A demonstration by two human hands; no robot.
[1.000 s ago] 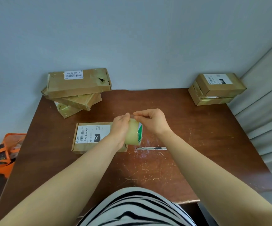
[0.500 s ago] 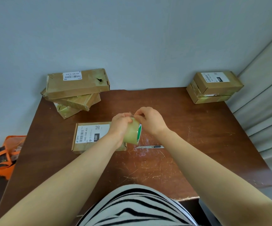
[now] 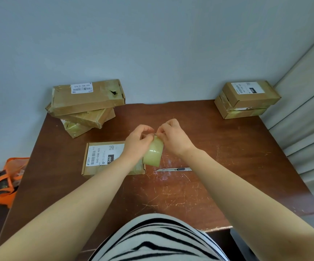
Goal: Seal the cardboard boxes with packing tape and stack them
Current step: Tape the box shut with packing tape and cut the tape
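held by both hands, tape roll (image 3: 153, 152) looks translucent yellowish.

The brown wooden surface (image 3: 227, 166) is scratched, most heavily in its near middle. At its upper left corner stands a left stack (image 3: 88, 102) of three cardboard boxes, laid askew on one another. At the upper right corner sits a right stack (image 3: 246, 102) of two. A single box (image 3: 103, 157), white label up, lies flat left of centre. Just right of it lies a knife (image 3: 173, 169), apart from the box.
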